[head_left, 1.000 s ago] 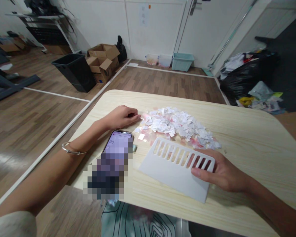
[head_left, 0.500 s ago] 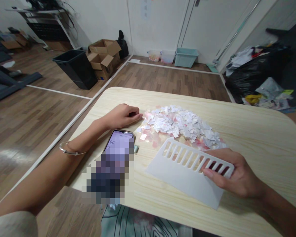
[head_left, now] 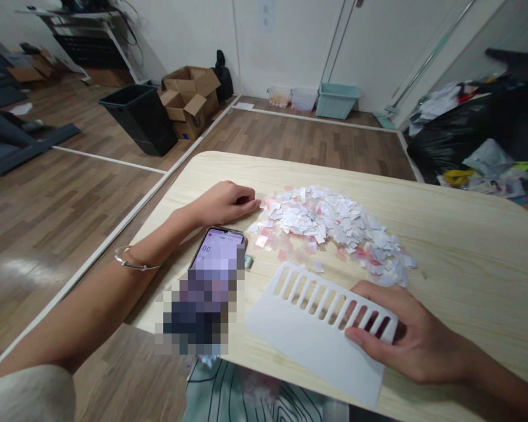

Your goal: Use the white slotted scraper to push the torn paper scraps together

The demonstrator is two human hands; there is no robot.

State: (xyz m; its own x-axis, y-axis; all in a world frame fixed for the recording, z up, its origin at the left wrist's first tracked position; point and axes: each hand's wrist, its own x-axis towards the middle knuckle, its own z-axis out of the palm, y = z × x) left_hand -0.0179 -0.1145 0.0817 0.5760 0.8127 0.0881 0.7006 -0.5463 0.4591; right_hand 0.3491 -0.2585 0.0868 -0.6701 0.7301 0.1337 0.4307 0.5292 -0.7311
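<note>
In my right hand (head_left: 405,337) is a white plastic scraper (head_left: 308,340), gripped by its slotted edge with the thumb on top. It is held over the near part of the table, and its wide plain side faces me. My left hand (head_left: 229,202) rests on the table in a loose curl, with nothing visible in it. Its fingertips lie at the left edge of a spread heap of small white and pinkish paper scraps (head_left: 330,217). A phone (head_left: 217,249) with a lit screen lies just below the left wrist; its lower part is blurred out.
The pale wooden table (head_left: 462,246) has rounded corners. A small greenish object (head_left: 248,262) sits beside the phone. Beyond are a black bin (head_left: 141,120), cardboard boxes (head_left: 187,111), a teal tub (head_left: 337,102) and a black rubbish bag (head_left: 449,135). Patterned cloth (head_left: 229,390) shows below the table edge.
The scraper has moved toward me and slightly left in my right hand, uncovering more scraps at the heap's near side. My left hand has stayed in place. The view has shifted slightly.
</note>
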